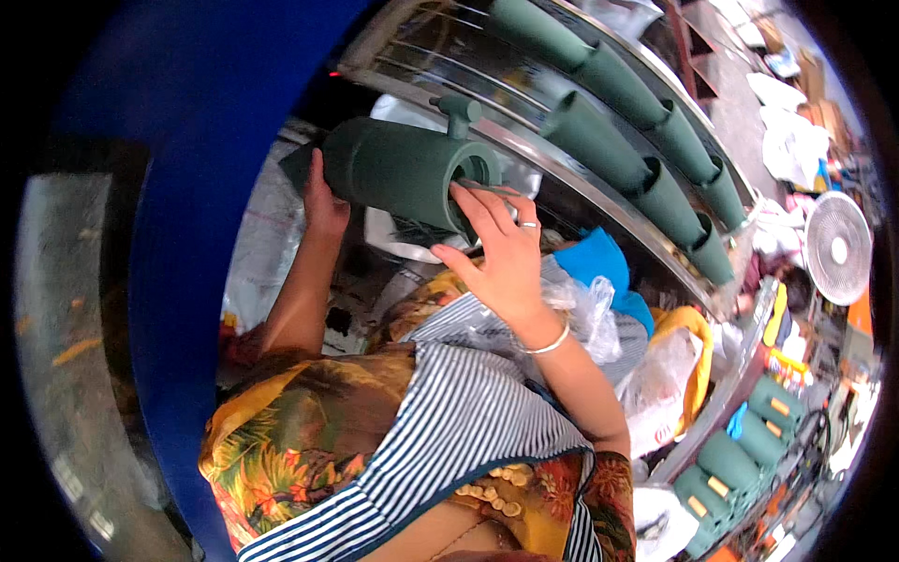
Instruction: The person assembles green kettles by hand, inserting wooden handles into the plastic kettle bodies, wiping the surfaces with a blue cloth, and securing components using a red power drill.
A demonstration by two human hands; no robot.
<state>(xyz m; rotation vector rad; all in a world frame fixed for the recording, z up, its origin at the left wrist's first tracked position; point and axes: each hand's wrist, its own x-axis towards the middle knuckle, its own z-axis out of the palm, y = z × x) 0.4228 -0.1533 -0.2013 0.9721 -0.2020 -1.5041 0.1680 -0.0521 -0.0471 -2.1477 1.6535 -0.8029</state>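
Bracing the dark-green, matte, hollow cylinder (393,173) in front of the body, the left hand (326,208) sits against its left end; hidden fingers leave that clasp impossible to tell. The right hand (501,267) is spread, fingertips at the open mouth, thumb apart below. Probably stiff plastic, the cylinder should feel fairly light and hardly slippery; its broad barrel looks a surer hold than the short side knob (461,114). Both forearms angle upward, right palm turned away. Beyond, a metal-edged rack (562,172) carries green tubes (599,140).
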